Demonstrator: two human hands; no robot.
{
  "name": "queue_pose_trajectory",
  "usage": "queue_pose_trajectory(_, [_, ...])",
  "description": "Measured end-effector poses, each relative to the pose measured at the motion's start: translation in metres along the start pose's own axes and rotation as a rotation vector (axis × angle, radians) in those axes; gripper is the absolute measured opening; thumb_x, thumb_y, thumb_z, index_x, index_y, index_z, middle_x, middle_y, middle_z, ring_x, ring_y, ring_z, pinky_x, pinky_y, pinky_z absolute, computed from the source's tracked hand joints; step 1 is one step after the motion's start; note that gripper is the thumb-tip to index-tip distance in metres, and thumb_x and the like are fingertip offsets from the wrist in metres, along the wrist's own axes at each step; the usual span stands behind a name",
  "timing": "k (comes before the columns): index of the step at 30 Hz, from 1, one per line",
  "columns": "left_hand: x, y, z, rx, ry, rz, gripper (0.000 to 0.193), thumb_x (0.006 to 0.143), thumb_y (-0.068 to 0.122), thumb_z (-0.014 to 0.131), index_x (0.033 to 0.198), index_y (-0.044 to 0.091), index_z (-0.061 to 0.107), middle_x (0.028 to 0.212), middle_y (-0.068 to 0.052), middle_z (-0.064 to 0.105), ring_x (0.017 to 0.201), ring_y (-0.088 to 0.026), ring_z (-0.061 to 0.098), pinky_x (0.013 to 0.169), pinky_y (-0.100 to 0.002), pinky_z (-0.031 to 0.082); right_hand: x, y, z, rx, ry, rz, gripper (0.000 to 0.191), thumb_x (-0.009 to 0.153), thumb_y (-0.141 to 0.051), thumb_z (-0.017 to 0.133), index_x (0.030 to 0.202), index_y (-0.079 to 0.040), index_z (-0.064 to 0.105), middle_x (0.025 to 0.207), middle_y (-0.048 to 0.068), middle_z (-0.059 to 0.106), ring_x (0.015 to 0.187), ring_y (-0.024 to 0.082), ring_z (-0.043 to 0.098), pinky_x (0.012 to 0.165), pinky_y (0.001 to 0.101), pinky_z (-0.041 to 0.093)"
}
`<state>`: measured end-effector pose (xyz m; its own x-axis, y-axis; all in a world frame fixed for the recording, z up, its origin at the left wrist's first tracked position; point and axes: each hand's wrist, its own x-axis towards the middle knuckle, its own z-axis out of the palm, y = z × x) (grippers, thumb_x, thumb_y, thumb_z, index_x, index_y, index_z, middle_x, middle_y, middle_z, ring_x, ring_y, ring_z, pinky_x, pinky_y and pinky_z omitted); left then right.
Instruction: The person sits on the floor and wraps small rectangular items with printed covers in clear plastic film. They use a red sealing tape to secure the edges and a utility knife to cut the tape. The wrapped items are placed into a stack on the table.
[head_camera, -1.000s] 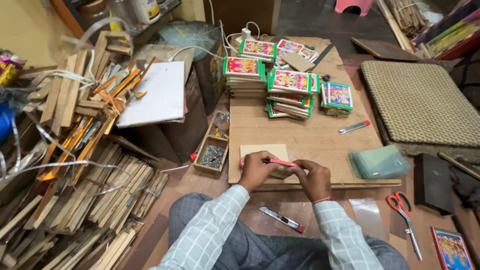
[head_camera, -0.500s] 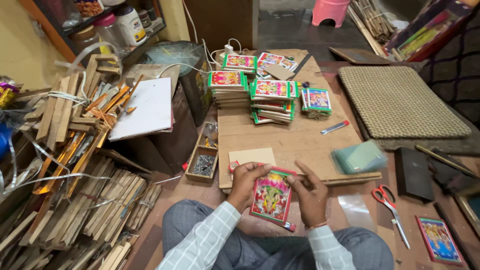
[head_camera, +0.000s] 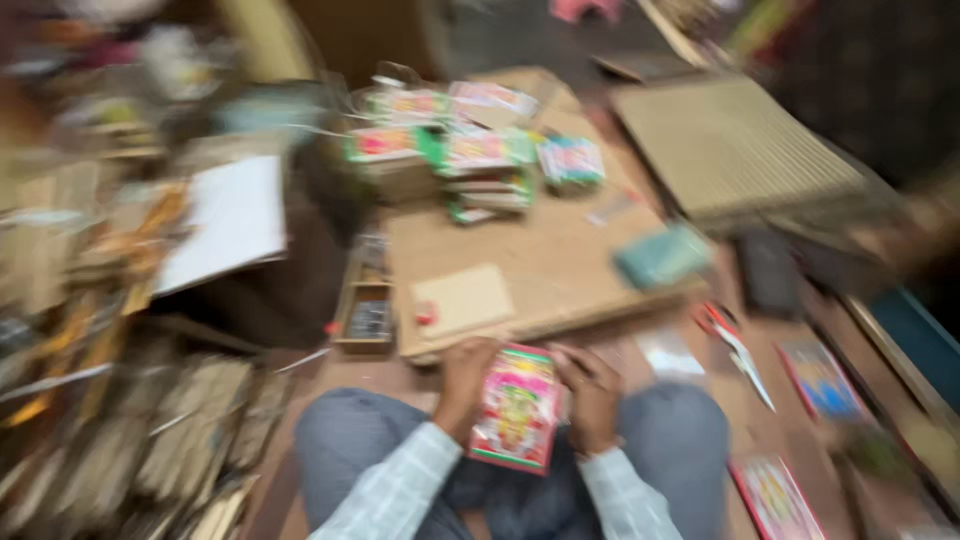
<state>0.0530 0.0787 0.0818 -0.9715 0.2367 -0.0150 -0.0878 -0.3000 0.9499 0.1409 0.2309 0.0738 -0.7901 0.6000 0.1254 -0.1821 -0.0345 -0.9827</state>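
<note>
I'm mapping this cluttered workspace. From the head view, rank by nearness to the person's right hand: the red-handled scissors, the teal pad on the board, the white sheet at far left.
1. Red-handled scissors: on the floor just right of the right hand.
2. Teal pad: on the board's right edge, farther up.
3. White sheet: far left, beyond the left hand.

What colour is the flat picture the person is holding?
Mostly pink and red with a green edge: the picture, blurred in the head view.

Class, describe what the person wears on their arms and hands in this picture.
Both arms wear long, light checked shirt sleeves reaching the wrists. The left hand and right hand are bare, without gloves. The picture is too blurred to show rings or a watch.
</note>
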Motion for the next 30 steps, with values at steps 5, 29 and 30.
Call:
queue_pose_trajectory(5, [-0.027, 0.019, 0.015, 0.043, -0.160, -0.265, 0.017, 0.086, 0.014, 0.079, 0.083, -0.003, 0.076, 0.073, -0.007, 0.073, 0.060, -0.011, 0.065, 0.056, -0.026, 0.053, -0.033, -0.011, -0.029, -0.013, -0.095, 0.030, 0.023, 0.092, -0.017, 0.072, 0.104, 0.002, 0.078, 0.087, 0.004, 0.077, 0.074, 0.007, 0.065, 0.066, 0.0228, 0.053])
queue_pose_trajectory(29, [-0.059, 0.032, 0.056, 0.316, -0.303, -0.008, 0.023, 0.093, 0.012, 0.072, 0.110, -0.002, 0.074, 0.095, -0.006, 0.077, 0.082, -0.014, 0.073, 0.073, -0.026, 0.057, -0.126, 0.050, -0.296, 0.445, 0.931, 0.131, 0.022, 0.098, -0.012, 0.064, 0.115, 0.001, 0.062, 0.096, 0.003, 0.072, 0.078, 0.017, 0.071, 0.067, 0.0326, 0.059])
queue_pose_trajectory(30, [-0.061, 0.026, 0.048, 0.343, -0.296, -0.016, 0.022, 0.093, 0.012, 0.073, 0.109, -0.003, 0.075, 0.094, -0.007, 0.077, 0.082, -0.014, 0.072, 0.073, -0.026, 0.057, -0.128, 0.071, -0.304, 0.457, 0.963, 0.204, 0.022, 0.100, -0.015, 0.064, 0.115, 0.002, 0.063, 0.094, 0.005, 0.072, 0.075, 0.018, 0.067, 0.066, 0.0329, 0.057])
